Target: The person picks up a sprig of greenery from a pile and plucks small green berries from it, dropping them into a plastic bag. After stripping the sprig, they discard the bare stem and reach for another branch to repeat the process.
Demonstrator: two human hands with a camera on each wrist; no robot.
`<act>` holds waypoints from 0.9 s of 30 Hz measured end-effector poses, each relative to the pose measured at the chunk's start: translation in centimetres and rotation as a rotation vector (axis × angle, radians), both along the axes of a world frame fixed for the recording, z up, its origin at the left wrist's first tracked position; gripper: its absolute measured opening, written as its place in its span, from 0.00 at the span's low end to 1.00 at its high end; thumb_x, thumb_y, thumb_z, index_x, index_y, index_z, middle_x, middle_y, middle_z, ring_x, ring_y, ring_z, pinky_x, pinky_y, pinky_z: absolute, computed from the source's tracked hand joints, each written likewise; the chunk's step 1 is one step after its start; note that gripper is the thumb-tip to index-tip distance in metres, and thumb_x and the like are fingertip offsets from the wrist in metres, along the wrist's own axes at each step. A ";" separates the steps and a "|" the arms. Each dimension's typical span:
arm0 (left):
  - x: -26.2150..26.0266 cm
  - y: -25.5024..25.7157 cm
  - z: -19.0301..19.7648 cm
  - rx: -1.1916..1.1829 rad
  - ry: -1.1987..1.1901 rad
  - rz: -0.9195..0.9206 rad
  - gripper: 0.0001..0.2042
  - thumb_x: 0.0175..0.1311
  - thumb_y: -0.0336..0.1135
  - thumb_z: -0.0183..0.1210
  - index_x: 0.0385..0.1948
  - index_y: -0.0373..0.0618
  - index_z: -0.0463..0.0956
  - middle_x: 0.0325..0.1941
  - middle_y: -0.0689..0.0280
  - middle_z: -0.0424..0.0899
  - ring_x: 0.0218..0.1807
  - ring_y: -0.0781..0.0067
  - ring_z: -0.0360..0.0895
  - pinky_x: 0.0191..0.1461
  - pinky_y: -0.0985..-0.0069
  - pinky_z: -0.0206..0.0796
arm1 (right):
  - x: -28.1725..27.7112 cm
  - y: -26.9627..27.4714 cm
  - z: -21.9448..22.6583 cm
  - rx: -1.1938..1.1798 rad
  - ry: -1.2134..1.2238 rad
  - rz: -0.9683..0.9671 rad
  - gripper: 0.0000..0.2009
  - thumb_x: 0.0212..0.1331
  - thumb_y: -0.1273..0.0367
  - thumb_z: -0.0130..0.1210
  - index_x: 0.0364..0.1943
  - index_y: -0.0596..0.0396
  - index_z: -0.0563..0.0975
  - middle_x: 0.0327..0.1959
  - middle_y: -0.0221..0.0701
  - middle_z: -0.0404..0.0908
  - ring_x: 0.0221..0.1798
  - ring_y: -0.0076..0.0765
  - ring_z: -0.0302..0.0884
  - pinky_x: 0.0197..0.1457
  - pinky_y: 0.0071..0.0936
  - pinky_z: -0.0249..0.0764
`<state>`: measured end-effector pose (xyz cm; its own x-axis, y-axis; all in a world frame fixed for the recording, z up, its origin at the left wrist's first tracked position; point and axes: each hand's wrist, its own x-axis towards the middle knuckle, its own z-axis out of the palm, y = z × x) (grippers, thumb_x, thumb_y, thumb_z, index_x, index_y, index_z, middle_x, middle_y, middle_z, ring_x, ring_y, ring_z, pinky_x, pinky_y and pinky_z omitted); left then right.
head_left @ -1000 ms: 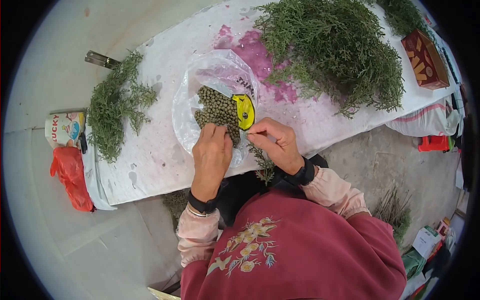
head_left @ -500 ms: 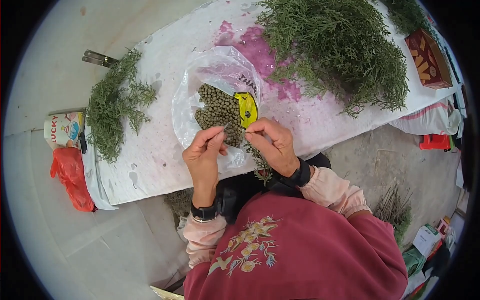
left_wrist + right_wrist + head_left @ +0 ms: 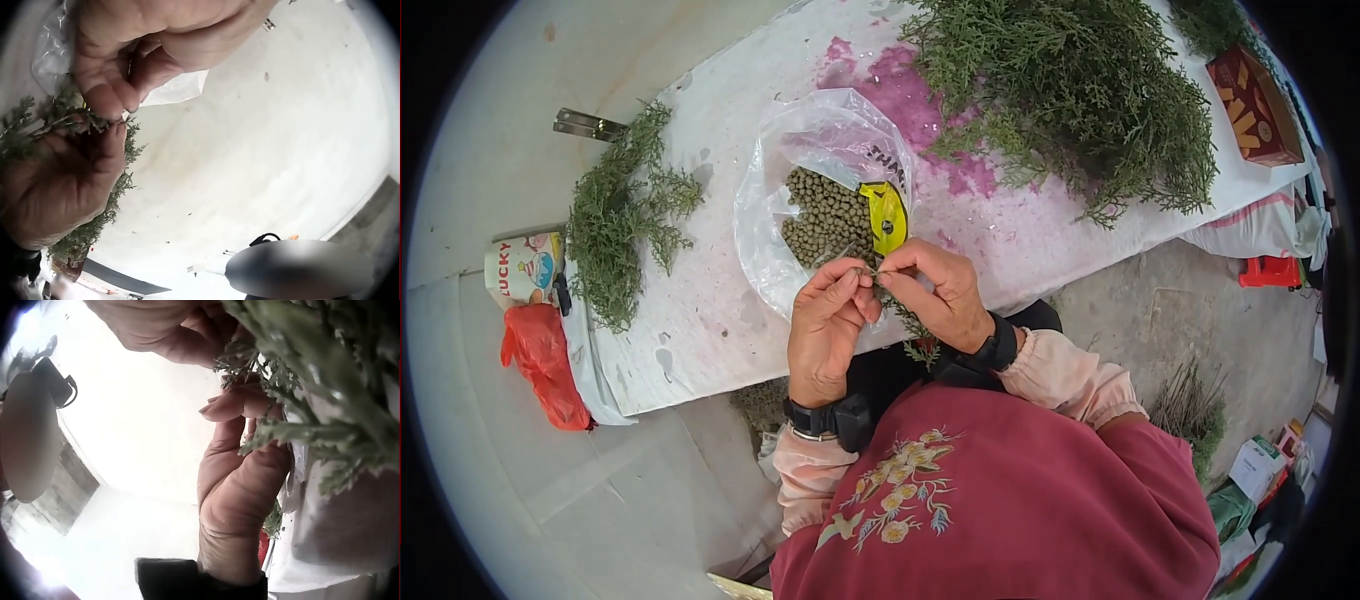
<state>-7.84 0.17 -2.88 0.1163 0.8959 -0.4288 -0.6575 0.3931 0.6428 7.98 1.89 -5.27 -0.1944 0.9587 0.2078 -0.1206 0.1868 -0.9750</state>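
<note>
My right hand (image 3: 945, 295) pinches a green conifer sprig (image 3: 918, 340) near its end, with the leafy part hanging down below the fingers. Thumb and finger of my left hand (image 3: 825, 320) are pinched together at that end, close against the right fingertips. They hold a small thin greyish piece, mostly hidden between them; I cannot tell what it is. Just beyond the hands lies an opened clear plastic bag (image 3: 762, 225) full of small round olive-brown pellets (image 3: 825, 215). In the left wrist view the sprig (image 3: 75, 122) crosses the right hand (image 3: 56, 181).
A large heap of conifer branches (image 3: 1070, 90) covers the far right of the white-covered table (image 3: 710, 330), near a red box (image 3: 1253, 110). Smaller branches (image 3: 620, 215) lie at the left, by a printed paper cup (image 3: 525, 268) and a red plastic bag (image 3: 545, 365).
My left hand has lifted from the pellets with a small thin piece and moved right to meet the right fingertips. The right hand keeps the sprig in nearly the same place.
</note>
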 end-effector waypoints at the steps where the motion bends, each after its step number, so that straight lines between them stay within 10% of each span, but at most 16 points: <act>1: 0.0 0.0 -0.1 0.000 -0.018 0.001 0.07 0.61 0.26 0.53 0.38 0.36 0.75 0.31 0.64 0.77 0.29 0.77 0.70 0.31 0.76 0.64 | 0.0 0.0 0.1 -0.002 -0.008 0.001 0.02 0.53 0.77 0.55 0.31 0.60 0.75 0.27 0.27 0.75 0.29 0.19 0.70 0.33 0.18 0.66; 27: -0.2 0.0 -0.4 -0.033 -0.031 -0.024 0.04 0.59 0.24 0.54 0.34 0.37 0.75 0.29 0.61 0.79 0.26 0.74 0.73 0.28 0.75 0.66 | -0.2 -0.1 -0.1 0.051 -0.065 -0.009 0.03 0.53 0.79 0.53 0.32 0.60 0.74 0.27 0.30 0.74 0.26 0.22 0.72 0.29 0.18 0.67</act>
